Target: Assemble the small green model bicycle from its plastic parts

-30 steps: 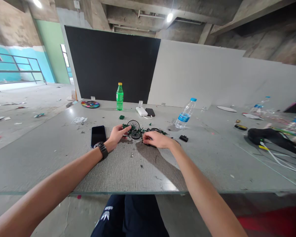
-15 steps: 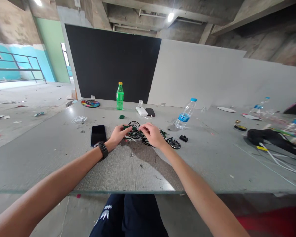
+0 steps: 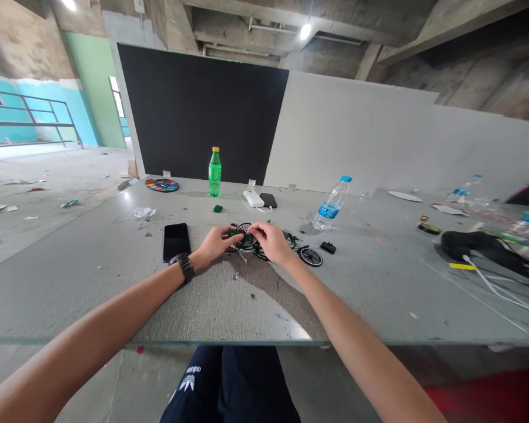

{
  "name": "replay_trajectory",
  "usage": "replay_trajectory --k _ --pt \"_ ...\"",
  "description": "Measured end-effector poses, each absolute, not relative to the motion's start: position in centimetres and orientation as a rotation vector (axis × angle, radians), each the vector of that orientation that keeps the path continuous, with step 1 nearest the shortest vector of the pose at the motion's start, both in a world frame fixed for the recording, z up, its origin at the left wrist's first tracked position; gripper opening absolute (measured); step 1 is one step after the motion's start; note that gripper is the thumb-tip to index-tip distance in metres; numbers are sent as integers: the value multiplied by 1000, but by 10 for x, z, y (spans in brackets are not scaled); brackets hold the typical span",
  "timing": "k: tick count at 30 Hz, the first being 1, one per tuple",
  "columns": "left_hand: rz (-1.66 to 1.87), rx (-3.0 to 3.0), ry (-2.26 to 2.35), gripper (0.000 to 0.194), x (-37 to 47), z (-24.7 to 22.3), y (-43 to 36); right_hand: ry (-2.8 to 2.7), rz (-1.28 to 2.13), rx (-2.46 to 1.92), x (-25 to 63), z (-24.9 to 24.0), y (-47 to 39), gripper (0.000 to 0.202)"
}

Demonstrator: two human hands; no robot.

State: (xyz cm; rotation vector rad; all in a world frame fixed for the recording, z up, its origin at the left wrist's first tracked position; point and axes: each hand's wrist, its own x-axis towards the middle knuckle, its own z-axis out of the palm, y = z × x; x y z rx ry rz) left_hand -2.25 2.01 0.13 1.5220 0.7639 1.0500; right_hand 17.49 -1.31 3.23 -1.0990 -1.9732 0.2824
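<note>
In the head view, my left hand (image 3: 217,242) is closed on a green part of a small model bicycle (image 3: 247,238), thumb and fingers pinching it. The bicycle's spoked black wheel shows between my two hands. My right hand (image 3: 271,241) is closed, with thumb and forefinger pinched together at the wheel's right side. What sits in that pinch is too small to make out. More green and black bicycle parts lie beneath and behind my right hand, partly hidden by it. A second spoked wheel (image 3: 311,256) rests flat on the table to the right.
A phone (image 3: 176,242) lies left of my left hand. Behind stand a green drink bottle (image 3: 214,172) and a water bottle (image 3: 332,204). A white power bank (image 3: 253,198), a small green block (image 3: 218,209) and a black piece (image 3: 328,247) are on the table (image 3: 194,311).
My left hand has shifted slightly right, carrying the green bicycle part. The upper wheel has dropped and moved a little right, overlapping the wheel below. My right hand stays almost in place.
</note>
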Motion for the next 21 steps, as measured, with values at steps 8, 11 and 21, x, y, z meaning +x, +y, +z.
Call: replay_trajectory --k 8,11,21 --pt "1111 1434 748 33 -20 -2 23 -1982 317 -1137 180 39 -16 24" --pt "1115 1430 753 34 -20 -3 24 -1977 333 -1139 179 39 -17 26" --pt "1126 1394 711 48 -22 -1 21 -1938 267 -1194 178 34 -17 27"
